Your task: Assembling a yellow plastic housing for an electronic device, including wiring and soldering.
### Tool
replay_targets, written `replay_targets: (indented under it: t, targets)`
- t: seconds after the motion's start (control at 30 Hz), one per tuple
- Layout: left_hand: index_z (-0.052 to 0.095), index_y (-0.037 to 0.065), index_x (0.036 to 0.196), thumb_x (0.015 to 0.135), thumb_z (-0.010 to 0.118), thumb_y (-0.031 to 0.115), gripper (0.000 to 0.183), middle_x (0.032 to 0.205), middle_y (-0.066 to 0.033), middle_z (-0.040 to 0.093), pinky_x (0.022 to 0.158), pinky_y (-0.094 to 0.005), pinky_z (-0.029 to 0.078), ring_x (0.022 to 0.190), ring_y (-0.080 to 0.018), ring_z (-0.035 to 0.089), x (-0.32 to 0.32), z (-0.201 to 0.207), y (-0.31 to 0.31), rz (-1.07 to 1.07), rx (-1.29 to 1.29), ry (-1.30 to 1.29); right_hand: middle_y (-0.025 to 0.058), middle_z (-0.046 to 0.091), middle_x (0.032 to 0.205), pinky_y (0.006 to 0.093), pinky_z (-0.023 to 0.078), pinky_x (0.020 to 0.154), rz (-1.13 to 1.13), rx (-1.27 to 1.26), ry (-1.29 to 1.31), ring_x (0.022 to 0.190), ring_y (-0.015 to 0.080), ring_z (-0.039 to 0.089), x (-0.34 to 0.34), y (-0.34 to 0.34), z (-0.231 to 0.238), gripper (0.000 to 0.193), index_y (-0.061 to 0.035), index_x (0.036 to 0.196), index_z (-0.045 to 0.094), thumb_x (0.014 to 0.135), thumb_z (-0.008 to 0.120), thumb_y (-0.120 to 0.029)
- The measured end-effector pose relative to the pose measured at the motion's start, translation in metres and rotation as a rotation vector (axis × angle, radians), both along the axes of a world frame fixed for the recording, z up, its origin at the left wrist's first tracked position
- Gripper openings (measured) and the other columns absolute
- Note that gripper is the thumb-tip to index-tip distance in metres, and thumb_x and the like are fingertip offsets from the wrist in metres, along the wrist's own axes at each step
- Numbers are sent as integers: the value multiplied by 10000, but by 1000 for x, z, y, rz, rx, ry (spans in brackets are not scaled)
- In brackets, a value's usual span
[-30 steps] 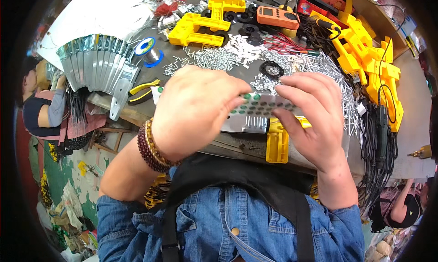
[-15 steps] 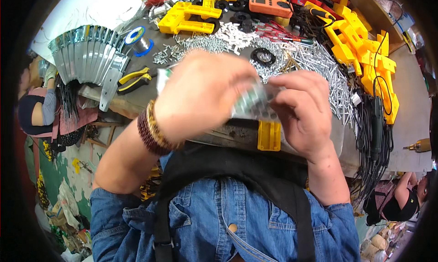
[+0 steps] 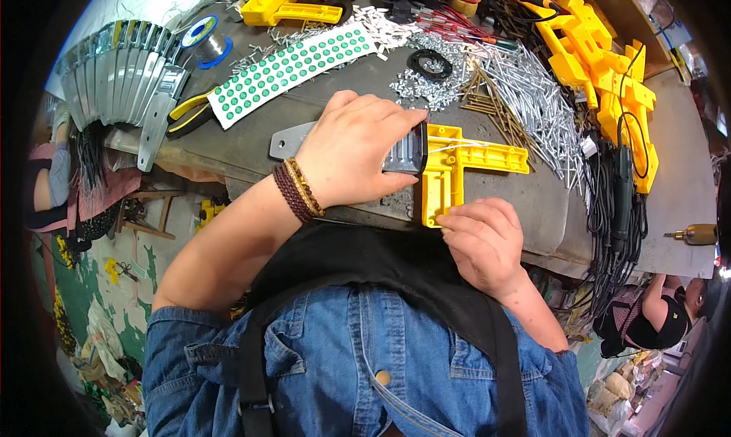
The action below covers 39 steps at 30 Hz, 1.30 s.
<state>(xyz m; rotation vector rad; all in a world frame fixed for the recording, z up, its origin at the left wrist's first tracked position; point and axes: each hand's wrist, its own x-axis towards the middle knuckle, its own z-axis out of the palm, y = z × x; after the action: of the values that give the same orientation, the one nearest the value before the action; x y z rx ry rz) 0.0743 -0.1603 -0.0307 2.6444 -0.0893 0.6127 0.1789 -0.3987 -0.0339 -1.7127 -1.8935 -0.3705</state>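
Metal plate (image 3: pixel 295 138) clamped under left hand (image 3: pixel 364 149), yellow housing (image 3: pixel 455 163) pinched at near end by right hand (image 3: pixel 485 243), apparently for steadiness.

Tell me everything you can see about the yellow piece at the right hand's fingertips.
The yellow piece looks like hard plastic: a hollow, open shell with raised walls. One arm points right, another toward the person. It lies open side up near the grey worktop's front edge, its left side apparently meeting the ribbed metal piece under the left hand. A thin white strand crosses it; the right hand touches its near end.
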Motion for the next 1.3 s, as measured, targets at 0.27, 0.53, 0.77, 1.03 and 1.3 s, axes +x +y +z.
replay_targets:
  t: [0.27,0.53,0.77,1.03,1.3]
  targets:
    - [549,20,1311,670,833,221,730,1167,-161,622,925,-440,473,1063,-350,590,-10,9,1,-71,-76,1,42,687,1030,416,475,882,-43,35,126,971,251,636,15,3,16,291,-101,998,663,744,783,-174]
    - [580,23,1229,690,819,270,639,1176,-180,612,954,-449,459,1102,-373,576,-6,17,2,-170,-202,30,84,703,961,404,499,837,-275,-80,152,927,279,658,85,17,52,140,-65,945,685,813,732,-73]
    - [643,68,881,780,747,256,237,1086,-94,640,885,-421,473,1000,-296,609,11,8,-22,-67,-116,36,139,701,993,403,514,831,-364,-366,139,920,334,661,177,100,58,200,-47,981,718,878,672,-213]
    - [645,131,802,766,765,290,202,1180,-46,637,875,-416,461,1075,-271,582,9,10,-13,-143,-225,38,159,719,908,398,532,807,-385,-448,119,886,321,687,207,202,42,248,-68,990,743,837,687,-254]
    - [566,38,917,627,726,138,346,1047,-111,574,814,-382,491,934,-294,575,15,12,-17,-6,-260,37,137,727,860,327,534,757,-365,-559,181,807,205,696,221,248,32,226,24,973,713,828,700,-148]
